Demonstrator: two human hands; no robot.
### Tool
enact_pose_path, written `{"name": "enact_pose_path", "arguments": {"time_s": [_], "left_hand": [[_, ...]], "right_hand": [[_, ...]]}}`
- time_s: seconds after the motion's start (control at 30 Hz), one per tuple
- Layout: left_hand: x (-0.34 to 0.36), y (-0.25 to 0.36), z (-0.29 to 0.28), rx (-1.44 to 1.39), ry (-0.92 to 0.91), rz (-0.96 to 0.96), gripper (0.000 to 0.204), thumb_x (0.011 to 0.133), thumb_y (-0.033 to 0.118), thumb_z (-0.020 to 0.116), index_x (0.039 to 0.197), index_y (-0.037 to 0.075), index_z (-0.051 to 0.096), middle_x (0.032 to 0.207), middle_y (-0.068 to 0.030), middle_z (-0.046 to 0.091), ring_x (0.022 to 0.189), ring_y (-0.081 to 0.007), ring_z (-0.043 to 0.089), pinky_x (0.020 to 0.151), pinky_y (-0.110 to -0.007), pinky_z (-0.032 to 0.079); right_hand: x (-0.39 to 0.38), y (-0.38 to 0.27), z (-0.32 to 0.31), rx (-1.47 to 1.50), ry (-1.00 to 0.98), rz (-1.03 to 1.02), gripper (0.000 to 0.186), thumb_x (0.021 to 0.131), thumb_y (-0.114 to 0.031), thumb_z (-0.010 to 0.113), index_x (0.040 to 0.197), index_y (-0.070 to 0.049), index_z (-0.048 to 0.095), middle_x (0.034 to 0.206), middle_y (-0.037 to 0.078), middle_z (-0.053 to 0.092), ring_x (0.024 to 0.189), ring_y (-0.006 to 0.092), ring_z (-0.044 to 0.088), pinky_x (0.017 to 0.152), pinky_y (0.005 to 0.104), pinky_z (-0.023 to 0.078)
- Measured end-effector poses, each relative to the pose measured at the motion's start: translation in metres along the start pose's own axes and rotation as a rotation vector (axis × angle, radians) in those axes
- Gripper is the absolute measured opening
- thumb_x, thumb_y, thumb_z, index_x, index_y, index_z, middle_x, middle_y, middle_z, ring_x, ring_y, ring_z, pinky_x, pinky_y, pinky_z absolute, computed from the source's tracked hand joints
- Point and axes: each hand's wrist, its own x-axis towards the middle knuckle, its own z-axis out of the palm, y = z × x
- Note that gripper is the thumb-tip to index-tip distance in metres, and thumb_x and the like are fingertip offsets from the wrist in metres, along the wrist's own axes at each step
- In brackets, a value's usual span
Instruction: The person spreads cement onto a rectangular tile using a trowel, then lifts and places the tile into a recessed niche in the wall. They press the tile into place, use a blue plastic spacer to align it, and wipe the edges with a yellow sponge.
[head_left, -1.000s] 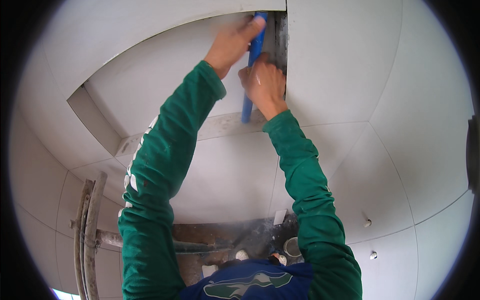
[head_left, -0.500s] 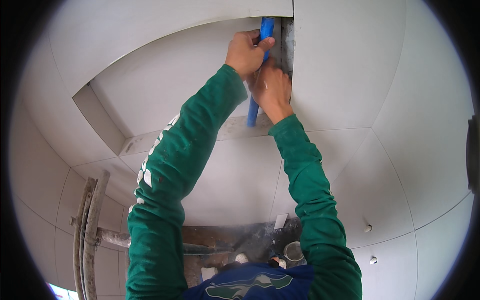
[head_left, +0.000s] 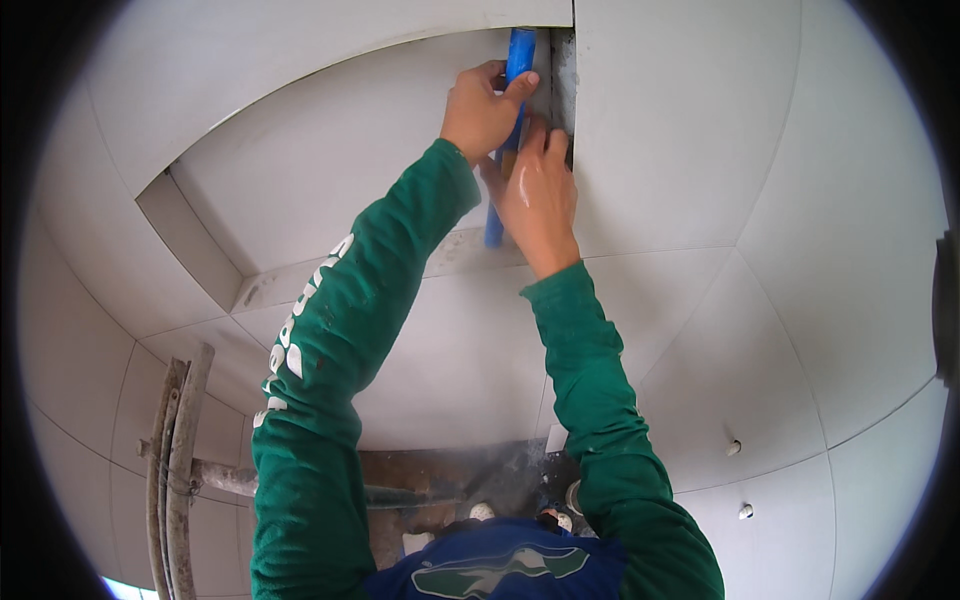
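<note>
A blue pipe (head_left: 520,52) stands slightly tilted in a wall niche (head_left: 340,140), near its right side. My left hand (head_left: 482,108) is closed round its upper part, thumb in front. Lower down, my right hand (head_left: 538,198) curves about the pipe with thumb and fingers bent. A small tan patch shows between its thumb and fingers against the pipe; I cannot make out what it is. The lower end of the pipe reaches the niche's bottom ledge (head_left: 460,252).
Large pale tiles (head_left: 680,130) surround the niche, whose right side shows a rough grey strip (head_left: 563,80). Mortar-stained poles (head_left: 185,440) stand at lower left. Two small fittings protrude from the right wall, including a pale one (head_left: 746,511). Below lies a dirty floor (head_left: 410,470).
My right hand has turned, its fingers more spread, and the tan patch now shows. My left hand keeps its hold on the pipe. The whole view has shifted slightly.
</note>
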Motion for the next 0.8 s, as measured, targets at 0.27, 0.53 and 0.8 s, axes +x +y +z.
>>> {"name": "enact_pose_path", "arguments": {"time_s": [0.27, 0.53, 0.8], "left_hand": [[-0.014, -0.002, 0.006, 0.016, -0.047, -0.025, 0.041, 0.089, 0.032, 0.067, 0.105, -0.006, 0.065, 0.08, -0.0111, 0.068, 0.072, -0.0182, 0.062, 0.068, -0.033, 0.051], [-0.017, -0.017, 0.003, -0.035, -0.088, -0.005, 0.051, 0.089, 0.039, 0.068, 0.114, -0.006, 0.063, 0.081, -0.0145, 0.069, 0.072, -0.0208, 0.067, 0.068, -0.033, 0.054], [-0.039, -0.038, -0.036, -0.089, -0.045, 0.001, 0.045, 0.094, 0.031, 0.065, 0.121, -0.006, 0.061, 0.089, -0.0135, 0.07, 0.078, -0.0184, 0.069, 0.07, -0.03, 0.054]], "right_hand": [[-0.023, 0.015, 0.002, 0.02, -0.015, 0.003, 0.066, 0.079, -0.019, 0.076, 0.133, 0.003, 0.045, 0.109, 0.022, 0.049, 0.094, 0.0399, 0.06, 0.076, 0.0441, 0.054], [-0.049, 0.018, 0.004, 0.207, 0.373, -0.252, 0.058, 0.074, -0.006, 0.076, 0.125, -0.001, 0.049, 0.111, 0.019, 0.051, 0.093, 0.0349, 0.058, 0.077, 0.042, 0.052], [-0.067, 0.0, 0.011, 0.599, 0.438, -0.152, 0.047, 0.081, -0.009, 0.077, 0.122, 0.002, 0.056, 0.11, 0.018, 0.065, 0.098, 0.0299, 0.066, 0.09, 0.0366, 0.05]]}}
